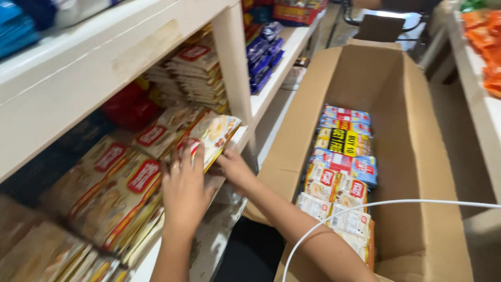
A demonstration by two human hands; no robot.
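Both hands on one flat snack packet (211, 137), cream and red, on the middle shelf (229, 235) of a pale shelving unit.

Left hand (183, 190): fingers spread flat over the packet's near face, pressing rather than clenched. Right hand (233, 168): under the packet's lower right edge, thumb side up; grip looks closed on that edge, but the fingertips are hidden beneath, so only a probable pinch.

Packet position: tilted, upper corner pointing toward the white upright post (236, 73), lying on top of a leaning row of similar packets (122, 188) to its left. It sits at the outer end of the row, close to the shelf's front edge.

Risks, as judged:
- The row leans and overlaps loosely; a sideways push from the left palm could slide several packets forward off the shelf.
- The packet is held mostly by pressure, not a full wrap; slick wrapping could slip out downward toward the floor gap.
- A white cable (334, 222) arcs across the right forearm; it could snag on a pull-back.

Cardboard box (417, 156) stands open just right of the shelf, more packets stacked inside.
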